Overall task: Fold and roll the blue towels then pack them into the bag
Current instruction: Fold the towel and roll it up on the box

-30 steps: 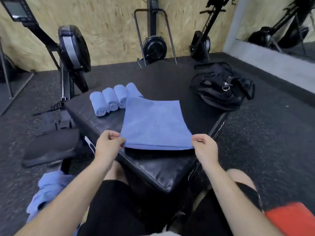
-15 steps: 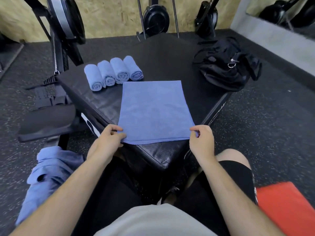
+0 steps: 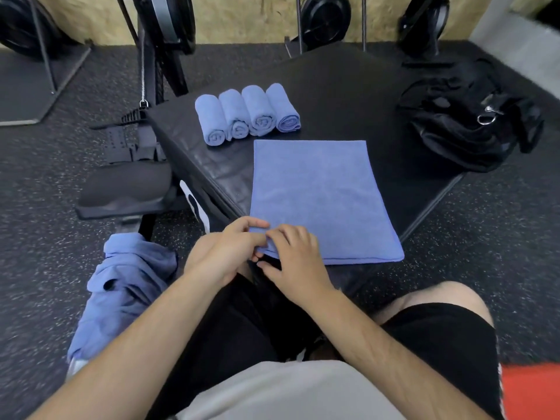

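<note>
A folded blue towel (image 3: 321, 198) lies flat on the black padded box (image 3: 348, 92). Both hands meet at its near left corner. My left hand (image 3: 224, 253) pinches that corner, fingers curled over the edge. My right hand (image 3: 295, 257) grips the same corner from the right, its fingers bent onto the cloth. Several rolled blue towels (image 3: 247, 113) sit side by side at the box's far left. The black bag (image 3: 466, 122) rests on the box's right corner, its opening not visible.
A heap of unfolded blue towels (image 3: 121, 292) lies on the floor at my left knee. A rowing machine's seat and rail (image 3: 127, 189) stand left of the box. More gym machines line the wooden back wall. Something red (image 3: 530, 389) is at bottom right.
My right hand left the towel's near right corner and slid left to join my left hand at the near left corner. The view tilted further down.
</note>
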